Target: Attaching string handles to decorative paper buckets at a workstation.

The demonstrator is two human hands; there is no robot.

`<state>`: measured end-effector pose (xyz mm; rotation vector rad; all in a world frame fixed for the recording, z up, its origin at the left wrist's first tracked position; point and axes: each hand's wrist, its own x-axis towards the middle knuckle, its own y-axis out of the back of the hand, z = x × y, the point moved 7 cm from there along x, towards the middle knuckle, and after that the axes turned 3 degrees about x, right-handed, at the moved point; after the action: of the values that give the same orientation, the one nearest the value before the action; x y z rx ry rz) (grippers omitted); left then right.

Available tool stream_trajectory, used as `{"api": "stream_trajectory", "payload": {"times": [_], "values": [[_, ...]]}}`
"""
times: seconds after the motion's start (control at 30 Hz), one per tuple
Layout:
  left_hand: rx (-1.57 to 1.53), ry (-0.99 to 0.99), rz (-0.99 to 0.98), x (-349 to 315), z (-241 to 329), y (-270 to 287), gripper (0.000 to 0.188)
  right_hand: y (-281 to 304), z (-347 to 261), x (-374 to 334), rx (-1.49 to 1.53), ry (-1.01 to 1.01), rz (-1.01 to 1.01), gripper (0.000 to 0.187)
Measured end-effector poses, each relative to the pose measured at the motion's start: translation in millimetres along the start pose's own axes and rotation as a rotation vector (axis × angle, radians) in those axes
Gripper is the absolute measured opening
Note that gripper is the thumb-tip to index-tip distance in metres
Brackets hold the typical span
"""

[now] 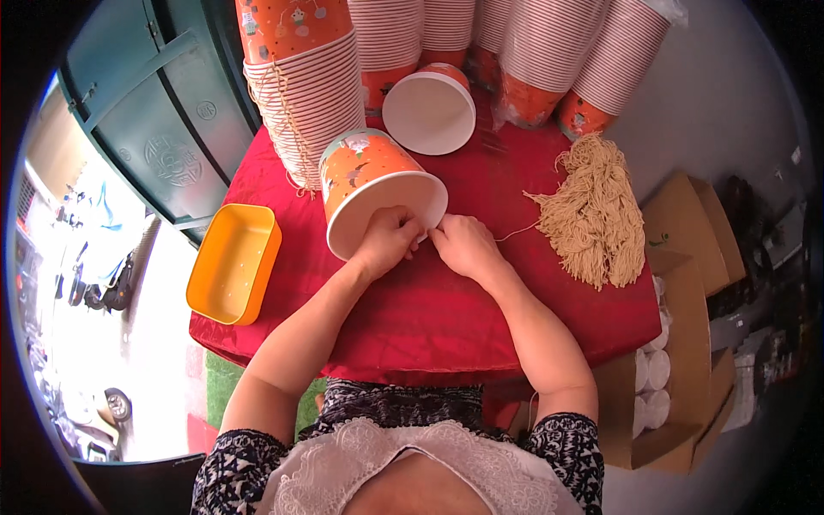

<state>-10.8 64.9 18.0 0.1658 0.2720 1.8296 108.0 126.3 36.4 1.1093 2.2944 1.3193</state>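
An orange printed paper bucket lies on its side on the red-covered table, its white open mouth toward me. My left hand is closed inside that mouth near the lower right of the rim; what its fingers hold is hidden. Against the rim's right edge, my right hand is closed in a pinch. A thin beige string runs from beside my right hand toward a heap of beige strings at the table's right. The string's end at my fingers cannot be made out.
Tall stacks of nested paper buckets line the back, with strings hanging over the left one. Another bucket lies behind mine, mouth forward. A yellow plastic basket sits at the table's left edge. Cardboard boxes stand at right.
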Motion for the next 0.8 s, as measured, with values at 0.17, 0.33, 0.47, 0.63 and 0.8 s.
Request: {"api": "stream_trajectory", "payload": {"times": [0.17,0.33,0.47,0.63,0.8], "values": [[-0.036,0.002,-0.082,1.5,-5.7,-0.3,0.02,9.7,-23.3,-9.0,0.086,0.345,-0.173,0.016],[-0.032,-0.017,-0.111,-0.2,0.0,-2.8,0.017,18.0,-19.2,-4.4,0.06,0.3,0.039,0.012],[-0.092,-0.012,-0.105,1.0,-4.7,-3.4,0.016,14.7,-12.4,-2.7,0.085,0.253,0.148,0.02],[-0.119,-0.035,-0.094,-1.9,-4.0,-3.1,0.017,7.6,-11.1,-2.3,0.069,0.251,0.118,0.023],[-0.08,-0.017,-0.083,-0.8,-4.4,-2.5,0.017,1.7,-9.4,-1.3,0.072,0.232,0.124,0.022]]}}
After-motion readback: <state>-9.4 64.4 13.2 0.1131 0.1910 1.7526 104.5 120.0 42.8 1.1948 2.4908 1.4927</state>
